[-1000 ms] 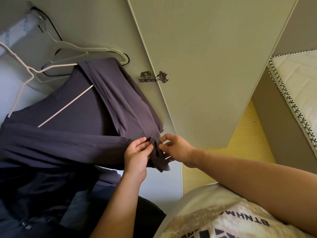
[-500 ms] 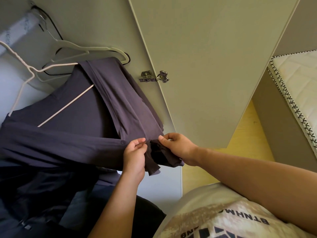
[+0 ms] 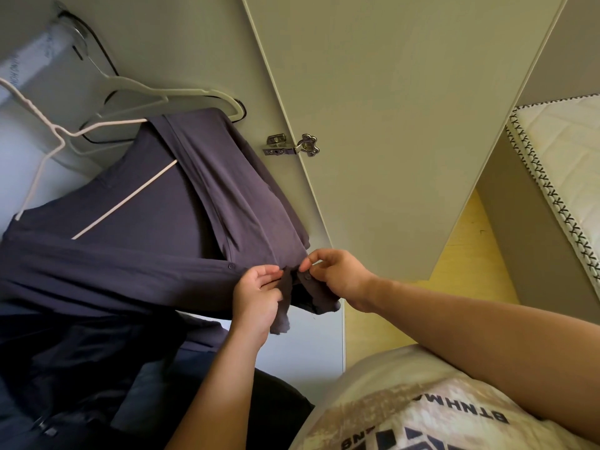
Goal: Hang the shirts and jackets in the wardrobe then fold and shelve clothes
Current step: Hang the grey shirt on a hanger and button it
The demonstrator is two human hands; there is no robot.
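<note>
The right hand [image 3: 337, 277] has drawn back toward the left hand [image 3: 259, 295]; both pinch front edges of the grey shirt [image 3: 97, 277], which hangs on a white hanger [image 3: 60, 135].

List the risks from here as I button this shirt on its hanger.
1. The left hand and right hand both pinch the front edges of the shirt. A sideways tug might slide it off the thin hanger.
2. The small button sits just at the right fingertips, so it could slip before fastening.
3. The fabric hangs close to the door hinge and might snag.
</note>
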